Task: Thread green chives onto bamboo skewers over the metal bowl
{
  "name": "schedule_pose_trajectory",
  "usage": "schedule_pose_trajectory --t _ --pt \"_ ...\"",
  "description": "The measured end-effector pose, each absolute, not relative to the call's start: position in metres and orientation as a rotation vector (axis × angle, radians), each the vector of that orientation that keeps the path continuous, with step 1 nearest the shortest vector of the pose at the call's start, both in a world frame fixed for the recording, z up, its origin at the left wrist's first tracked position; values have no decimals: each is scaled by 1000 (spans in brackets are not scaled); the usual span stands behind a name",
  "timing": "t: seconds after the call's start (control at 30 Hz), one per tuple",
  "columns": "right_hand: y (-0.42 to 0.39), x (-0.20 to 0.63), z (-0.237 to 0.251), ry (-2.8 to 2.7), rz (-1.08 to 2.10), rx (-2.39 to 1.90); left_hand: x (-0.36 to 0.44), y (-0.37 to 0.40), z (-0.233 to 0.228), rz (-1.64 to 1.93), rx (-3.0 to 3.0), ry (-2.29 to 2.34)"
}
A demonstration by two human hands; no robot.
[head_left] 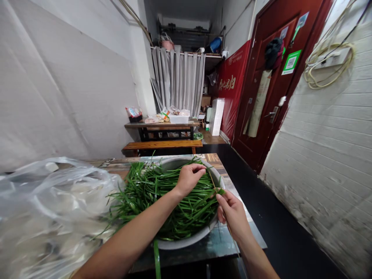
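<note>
Both hands pinching chives

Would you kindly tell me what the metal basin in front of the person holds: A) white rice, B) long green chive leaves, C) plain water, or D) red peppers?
B: the basin is heaped with green chives, and both the left hand and right hand are pinching one leaf.

Green chives, grey metal basin, clear plastic bag, dark red door
</note>
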State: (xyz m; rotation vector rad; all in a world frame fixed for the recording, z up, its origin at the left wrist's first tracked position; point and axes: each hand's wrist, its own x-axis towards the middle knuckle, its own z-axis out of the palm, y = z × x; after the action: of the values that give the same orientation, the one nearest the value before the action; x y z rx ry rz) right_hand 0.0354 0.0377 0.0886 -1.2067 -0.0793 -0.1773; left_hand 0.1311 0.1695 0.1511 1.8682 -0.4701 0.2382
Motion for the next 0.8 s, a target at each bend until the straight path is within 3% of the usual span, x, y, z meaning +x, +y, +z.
schedule_pose_trajectory --t 0.8 --pt "40 35 92 -43 -188 -1216 127 167 150 163 1855 -442"
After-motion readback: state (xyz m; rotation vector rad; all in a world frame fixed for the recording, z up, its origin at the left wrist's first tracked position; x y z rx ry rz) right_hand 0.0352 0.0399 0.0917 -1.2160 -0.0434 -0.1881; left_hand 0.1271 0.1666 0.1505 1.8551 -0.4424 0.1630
